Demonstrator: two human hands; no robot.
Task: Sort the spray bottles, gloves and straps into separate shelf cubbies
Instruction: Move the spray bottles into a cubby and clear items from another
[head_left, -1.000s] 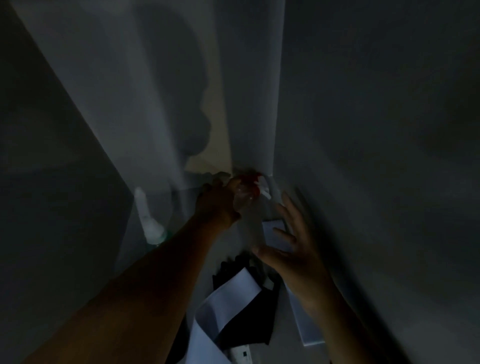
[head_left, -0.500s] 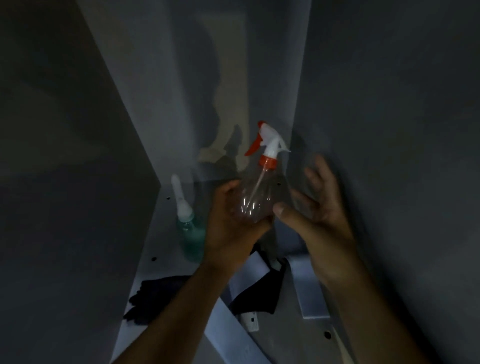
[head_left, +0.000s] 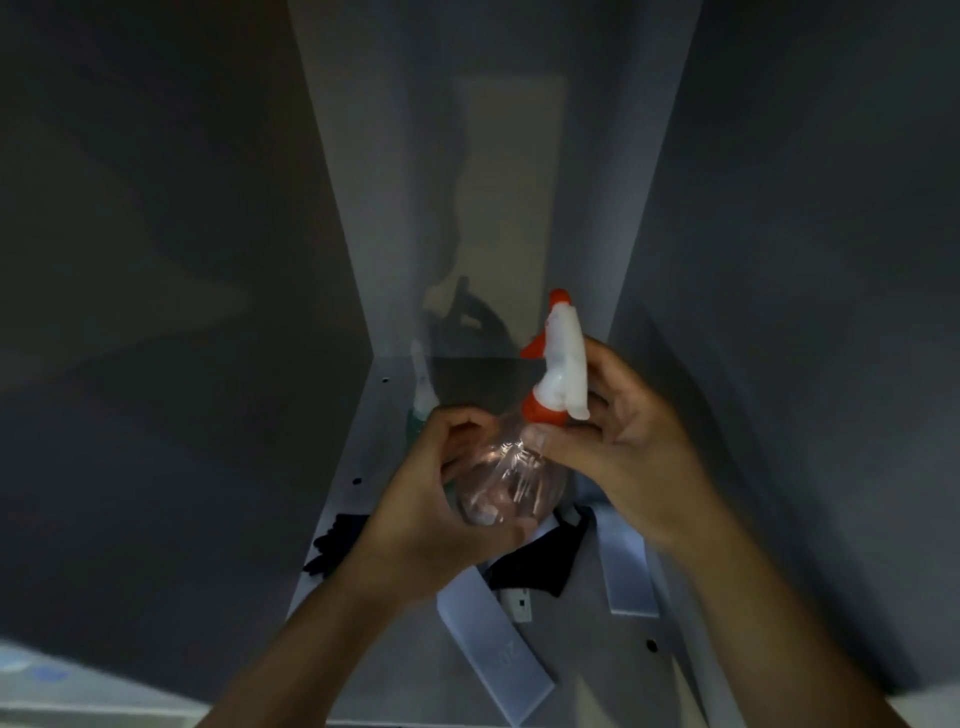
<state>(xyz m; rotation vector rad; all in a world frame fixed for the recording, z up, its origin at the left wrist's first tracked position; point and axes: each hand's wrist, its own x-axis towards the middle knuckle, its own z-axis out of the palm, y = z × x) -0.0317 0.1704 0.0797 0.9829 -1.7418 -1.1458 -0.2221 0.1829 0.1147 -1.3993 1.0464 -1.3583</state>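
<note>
A clear spray bottle (head_left: 511, 483) with a white and orange trigger head is held upright inside a dim grey cubby. My left hand (head_left: 431, 512) grips its round body from the left and below. My right hand (head_left: 618, 447) holds the neck just under the orange collar, thumb in front. Behind them a green spray bottle (head_left: 422, 410) with a white nozzle stands at the cubby's back left. Black gloves (head_left: 337, 543) lie on the floor at the left. Pale straps (head_left: 493, 644) and a black piece of fabric (head_left: 540, 564) lie under my hands.
The cubby's side walls (head_left: 332, 218) stand close on both sides, and its floor (head_left: 587, 660) has small holes. Another pale strap (head_left: 626, 566) lies along the right wall. A light surface shows at the bottom left corner.
The clear bottle has come up and toward me out of the back of the cubby. My right hand, open beside it before, now holds its neck.
</note>
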